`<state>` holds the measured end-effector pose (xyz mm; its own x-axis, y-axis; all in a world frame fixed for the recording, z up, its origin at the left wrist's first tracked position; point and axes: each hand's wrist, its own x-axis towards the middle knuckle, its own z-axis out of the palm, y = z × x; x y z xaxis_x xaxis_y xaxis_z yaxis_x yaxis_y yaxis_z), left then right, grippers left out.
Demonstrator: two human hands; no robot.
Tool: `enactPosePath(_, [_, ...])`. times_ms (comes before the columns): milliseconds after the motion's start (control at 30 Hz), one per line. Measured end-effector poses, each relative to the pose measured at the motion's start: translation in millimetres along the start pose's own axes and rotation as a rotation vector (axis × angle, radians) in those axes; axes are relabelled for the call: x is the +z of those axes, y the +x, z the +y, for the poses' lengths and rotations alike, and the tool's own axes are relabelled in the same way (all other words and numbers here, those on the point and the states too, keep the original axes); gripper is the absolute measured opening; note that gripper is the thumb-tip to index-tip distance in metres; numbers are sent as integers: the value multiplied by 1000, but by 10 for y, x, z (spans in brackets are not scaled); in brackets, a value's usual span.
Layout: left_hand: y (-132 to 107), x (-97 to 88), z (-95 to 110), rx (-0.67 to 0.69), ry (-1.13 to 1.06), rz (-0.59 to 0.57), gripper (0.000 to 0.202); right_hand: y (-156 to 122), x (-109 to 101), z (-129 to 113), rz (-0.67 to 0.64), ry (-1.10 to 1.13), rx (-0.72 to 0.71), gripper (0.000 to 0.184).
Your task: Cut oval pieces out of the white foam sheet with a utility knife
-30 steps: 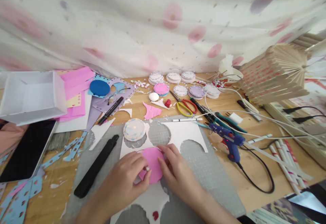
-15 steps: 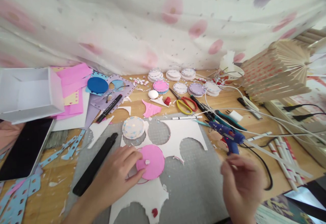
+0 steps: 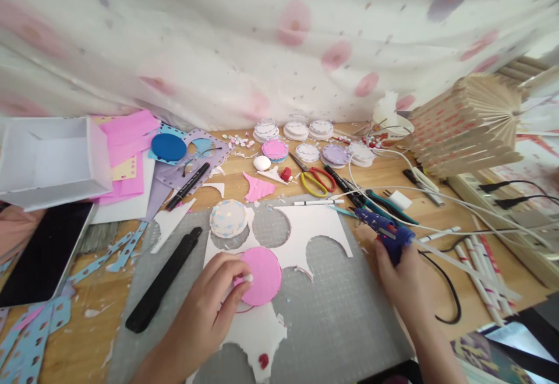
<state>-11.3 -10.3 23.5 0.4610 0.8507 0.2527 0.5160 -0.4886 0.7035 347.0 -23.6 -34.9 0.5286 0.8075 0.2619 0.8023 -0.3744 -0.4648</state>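
Note:
A small white piece [image 3: 248, 278] is pinched between the thumb and fingers of my left hand [image 3: 213, 299], at the left edge of a pink disc [image 3: 264, 276]. The disc lies over a white sheet with round cut-outs [image 3: 323, 226] on the grey cutting mat [image 3: 323, 326]. My right hand [image 3: 404, 282] is closed round the handle of a blue hot glue gun [image 3: 384, 229], whose nozzle points to the left and whose red light shows. Just behind the pink disc sits a whitish round piece with pale blue dots [image 3: 228, 218].
Left of the mat's middle lies a black utility knife [image 3: 163, 282]. Scissors [image 3: 318, 180], pliers [image 3: 388, 206] and finished layered discs [image 3: 308, 152] stand farther back. White cables [image 3: 406, 168] cross the right side near a power strip [image 3: 502, 209]. A phone [image 3: 46, 250] lies at left.
My right hand has moved up and closed on the glue gun's handle. My left fingers have closed on the small white piece, which lay on the pink disc.

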Motion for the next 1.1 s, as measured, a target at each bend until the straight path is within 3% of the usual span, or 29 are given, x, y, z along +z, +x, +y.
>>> enactPosePath(200, [-219,75,105,117,121,-7,19,32,-189,-40,52,132,38,41])
enactPosePath(367, [-354,233,89,198,299,-93,26,-116,-304,-327,24,184,87,45])
enactPosePath(467, [-349,278,98,270,354,-106,23,-293,-253,-611,-35,228,-31,37])
enactPosePath(667, [-397,357,134,369,427,-89,30,-520,-112,-921,-326,256,-504,15])
enactPosePath(900, [-441,379,137,342,421,-74,31,-485,-101,-957,-303,89,-694,10])
enactPosePath(1100, [-411,349,148,336,399,-99,33,-466,-140,-1023,-266,-26,-753,11])
